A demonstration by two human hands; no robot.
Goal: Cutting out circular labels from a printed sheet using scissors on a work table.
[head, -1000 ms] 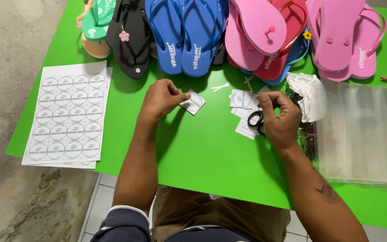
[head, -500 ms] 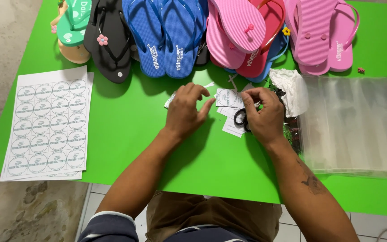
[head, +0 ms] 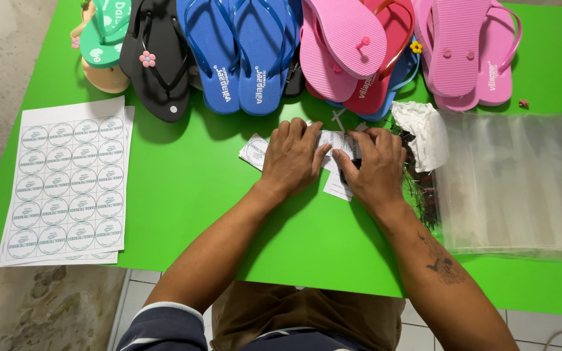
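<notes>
Two bare hands at the middle of the picture, both palm down and touching: left hand (head: pixel 292 158) spread flat over a small heap of cut white paper labels with round grey prints (head: pixel 255 151), pressing them to the table without closing on them; right hand (head: pixel 375 168) curled over the same heap just beside it, with something dark under the fingers, too hidden to name or to say whether gripped. Labels at the centre, poking out at 9 o'clock and at 6 o'clock of the hands; number in the heap not countable. At 9 o'clock, well apart, a stack of white sticker sheets with rows of round printed stickers (head: pixel 66 179), top sheet four across and six down. Along 12 o'clock, a row of rubber flip-flops: one green flip-flop (head: pixel 105 36) on a tan sole, one black flip-flop with a pink flower (head: pixel 157 62), two blue flip-flops (head: pixel 235 52), a pile of pink and red flip-flops (head: pixel 352 52) with blue ones beneath, and two pink flip-flops sole up (head: pixel 466 52). At 3 o'clock, one stack of clear plastic bags (head: pixel 521 182), with one crumpled white paper wad (head: pixel 424 130) at its near corner. Everything on a bright green flat table (head: pixel 183 201); rough grey concrete floor (head: pixel 1 58) at 9 o'clock, pale floor tiles (head: pixel 554 322) at 5 o'clock.
</notes>
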